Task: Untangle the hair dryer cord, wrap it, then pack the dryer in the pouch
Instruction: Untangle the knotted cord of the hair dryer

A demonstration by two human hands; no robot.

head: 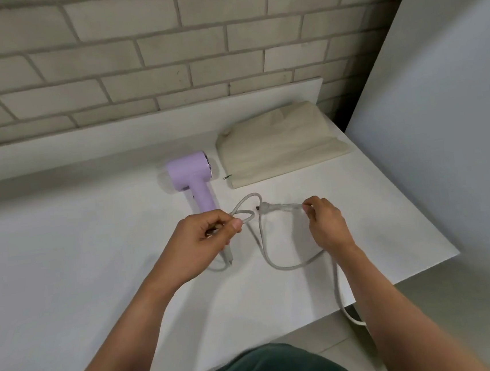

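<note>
The job is in its first stage — the cord [287,263] is not yet free of its tangle, and neither the wrapping nor the packing has begun.

The lilac hair dryer [193,178] lies flat on the white desk [65,262], at about eleven o'clock from the hands, its handle pointing back toward the person. The cream pouch [279,149] lies flat and apparently empty at about one o'clock, just beside the dryer's head but not touching it.

The left hand [209,233] has its grip closed on a small loop of the cord, pinched between thumb and forefinger near the foot of the dryer handle. The right hand [325,222] holds the cord with a narrow fingertip grip just behind the plug [265,208], which points toward the loop at nine o'clock from that hand. Between the hands the cord sags in a curve on the desk, and a further length runs off the desk edge at five o'clock.

Judging by this, the loop has still to be cleared, likely by feeding the plug end through or out of it. After that the whole length must be coiled, and the dryer slid into the pouch — most of the task remains.
</note>
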